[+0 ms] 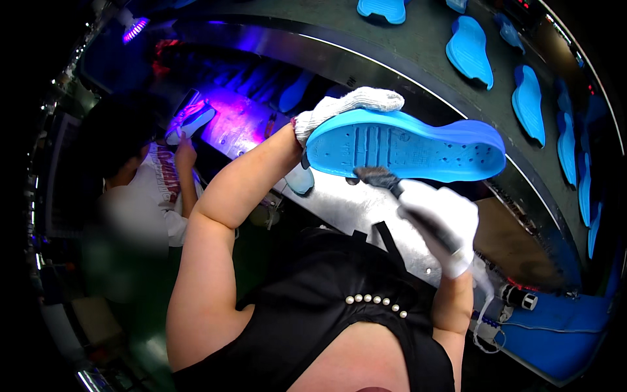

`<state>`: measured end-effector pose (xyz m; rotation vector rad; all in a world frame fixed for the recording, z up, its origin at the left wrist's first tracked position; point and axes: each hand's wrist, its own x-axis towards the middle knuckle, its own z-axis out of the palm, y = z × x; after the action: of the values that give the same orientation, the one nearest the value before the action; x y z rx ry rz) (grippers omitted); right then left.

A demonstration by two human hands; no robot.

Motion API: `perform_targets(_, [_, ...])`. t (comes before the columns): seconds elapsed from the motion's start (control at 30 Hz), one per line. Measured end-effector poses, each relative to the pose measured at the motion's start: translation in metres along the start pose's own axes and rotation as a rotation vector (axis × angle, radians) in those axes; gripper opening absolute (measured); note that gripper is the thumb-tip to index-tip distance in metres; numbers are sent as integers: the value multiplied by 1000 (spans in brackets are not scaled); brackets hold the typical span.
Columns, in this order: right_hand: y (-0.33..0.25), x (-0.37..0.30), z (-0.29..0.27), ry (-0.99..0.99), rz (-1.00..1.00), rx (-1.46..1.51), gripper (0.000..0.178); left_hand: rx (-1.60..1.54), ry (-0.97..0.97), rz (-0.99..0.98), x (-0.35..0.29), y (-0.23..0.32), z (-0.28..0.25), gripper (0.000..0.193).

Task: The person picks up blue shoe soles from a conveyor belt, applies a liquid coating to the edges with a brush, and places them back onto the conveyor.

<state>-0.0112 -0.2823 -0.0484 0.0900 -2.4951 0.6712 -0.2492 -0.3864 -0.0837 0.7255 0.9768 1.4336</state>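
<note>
My left hand (349,104), in a white knitted glove, grips the toe end of a bright blue shoe sole (418,145) along its far rim. The sole is held above the metal bench with its ribbed, hollow inner side showing and its heel pointing right. My right hand (450,219), also gloved in white, is closed around the dark handle of a brush (379,179). Its dark bristles are at the sole's near rim, left of the middle; whether they touch the rim I cannot tell. The hand and brush are slightly blurred.
Beyond the bench (339,199) runs a dark conveyor belt (424,49) carrying several blue soles (470,52) behind a metal rail. At left, a person (157,176) handles a sole (196,124) under purple light. A white cable (486,300) hangs at right.
</note>
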Motion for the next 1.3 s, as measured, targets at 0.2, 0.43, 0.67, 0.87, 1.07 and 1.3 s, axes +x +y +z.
perform_targets(0.2, [-9, 9, -10, 26, -107, -159, 24, -146, 326, -144, -14, 16, 4, 47])
perform_targets(0.43, [-11, 11, -21, -12, -129, -267, 27, -18, 246, -157, -25, 38, 13, 74])
perform_targets(0.67, [-13, 14, -13, -50, -176, -239, 27, -23, 36, 194, -4, 21, -2, 45])
perform_targets(0.87, [-3, 17, 2, -102, -220, -62, 23, -367, -111, -24, -1, 23, 9, 70])
perform_targets(1.07, [7, 27, 26, -29, -173, 139, 30, -536, -250, -64, 8, 7, 5, 79])
perform_targets(1.3, [18, -23, 12, 218, 304, 540, 29, -801, -312, 271, -35, -13, -6, 86])
